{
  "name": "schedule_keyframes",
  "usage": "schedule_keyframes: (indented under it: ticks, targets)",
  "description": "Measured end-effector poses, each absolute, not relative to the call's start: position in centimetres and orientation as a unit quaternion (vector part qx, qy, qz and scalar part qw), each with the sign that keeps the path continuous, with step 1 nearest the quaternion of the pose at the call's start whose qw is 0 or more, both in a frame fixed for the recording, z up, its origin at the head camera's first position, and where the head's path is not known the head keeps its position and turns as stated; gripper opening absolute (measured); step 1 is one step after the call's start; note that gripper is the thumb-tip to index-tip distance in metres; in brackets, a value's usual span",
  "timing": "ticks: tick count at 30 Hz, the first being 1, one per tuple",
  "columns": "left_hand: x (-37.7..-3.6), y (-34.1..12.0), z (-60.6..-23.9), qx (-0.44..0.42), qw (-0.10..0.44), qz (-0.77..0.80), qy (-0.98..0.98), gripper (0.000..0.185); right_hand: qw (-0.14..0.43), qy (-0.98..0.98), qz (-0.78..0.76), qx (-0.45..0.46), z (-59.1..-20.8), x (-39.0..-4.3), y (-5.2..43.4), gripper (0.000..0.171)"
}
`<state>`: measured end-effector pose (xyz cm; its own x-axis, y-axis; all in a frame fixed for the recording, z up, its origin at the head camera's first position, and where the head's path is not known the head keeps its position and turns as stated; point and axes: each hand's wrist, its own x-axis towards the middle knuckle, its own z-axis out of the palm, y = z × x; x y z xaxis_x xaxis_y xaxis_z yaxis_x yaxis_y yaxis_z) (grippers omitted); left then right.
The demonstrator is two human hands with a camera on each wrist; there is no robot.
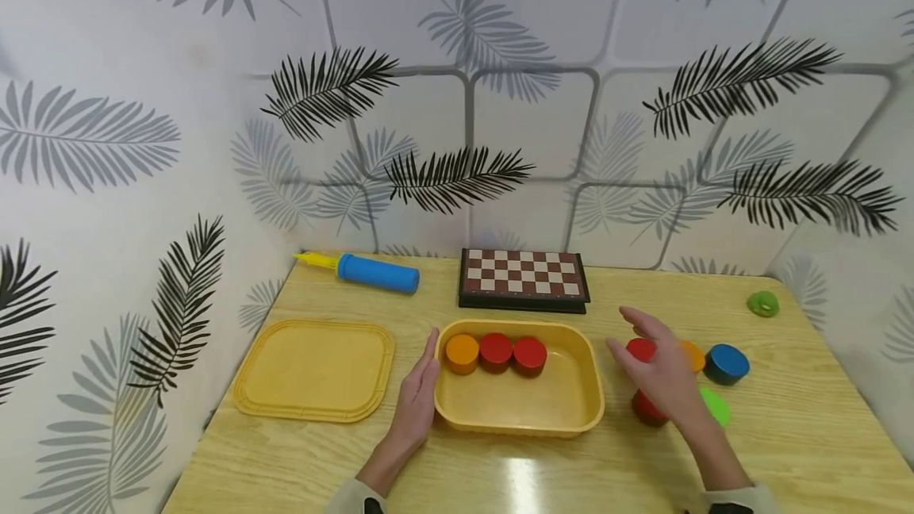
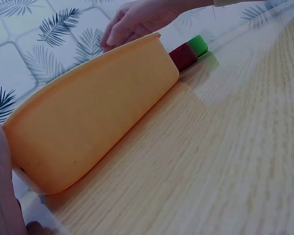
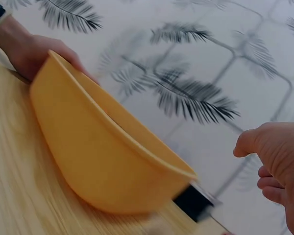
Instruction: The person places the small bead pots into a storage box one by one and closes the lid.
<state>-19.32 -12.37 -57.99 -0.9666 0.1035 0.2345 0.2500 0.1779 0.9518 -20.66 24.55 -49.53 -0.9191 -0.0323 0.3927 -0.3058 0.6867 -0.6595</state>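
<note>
A pale wood-grain tabletop (image 1: pixel 785 435) sits in a corner of walls (image 1: pixel 143 62) papered in white with grey and black palm-leaf prints and a rounded grid of grey lines. Near the middle stands a yellow tub (image 1: pixel 564 411) with one orange disc (image 1: pixel 462 351) and two red discs (image 1: pixel 512 353) lined up along its far side.

The left hand (image 1: pixel 417 399) lies with straight fingers against the tub's left wall, holding nothing. The right hand (image 1: pixel 660 371) hovers, fingers spread and relaxed, over a cluster of discs just right of the tub: a red one (image 1: pixel 640 348) by the fingertips, another red one (image 1: pixel 646 411) under the palm, an orange one (image 1: pixel 694 355), a green one (image 1: pixel 716 405) and a blue one (image 1: pixel 727 363); I cannot tell whether it touches any.

A flat yellow lid (image 1: pixel 314 369) lies left of the tub. Along the back are a blue pump (image 1: pixel 374 272) with a yellow tip and a folded chessboard (image 1: pixel 524 279). A small green object (image 1: pixel 763 304) rests near the right wall.
</note>
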Motion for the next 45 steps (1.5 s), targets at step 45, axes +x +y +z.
schedule_keyframes:
  ticks: [45]
  targets:
    - [-19.3,-12.4,-57.7,-0.113,0.057,-0.629,-0.767,0.053,0.183,-0.868,0.432,-0.165,-57.9,-18.9,39.4,0.074]
